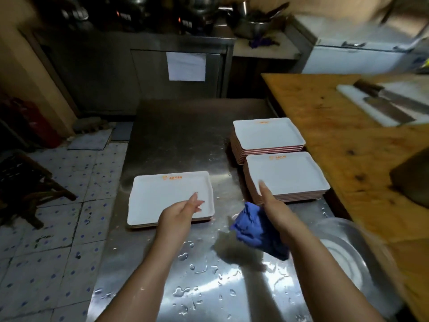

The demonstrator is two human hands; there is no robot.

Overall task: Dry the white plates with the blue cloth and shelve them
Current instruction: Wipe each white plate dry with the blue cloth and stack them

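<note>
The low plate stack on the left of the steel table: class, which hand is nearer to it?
Left. The left hand hovers over the low plate stack; the right hand, holding the blue cloth, is off to its right.

- I'm in a working restaurant kitchen: steel worktable [185,126] wet under my arms.
- Pots [202,5] crowd the top of the frame.
- Cleavers [390,108] lie on a cutting board [357,101], upper right.

White rectangular plates with orange logos lie flat in three stacks on the steel counter [185,126]: a low stack [162,198] near its left edge, two taller stacks [269,133] [287,175] along its right edge. The crumpled blue cloth [253,226] hangs above the wet front.
</note>
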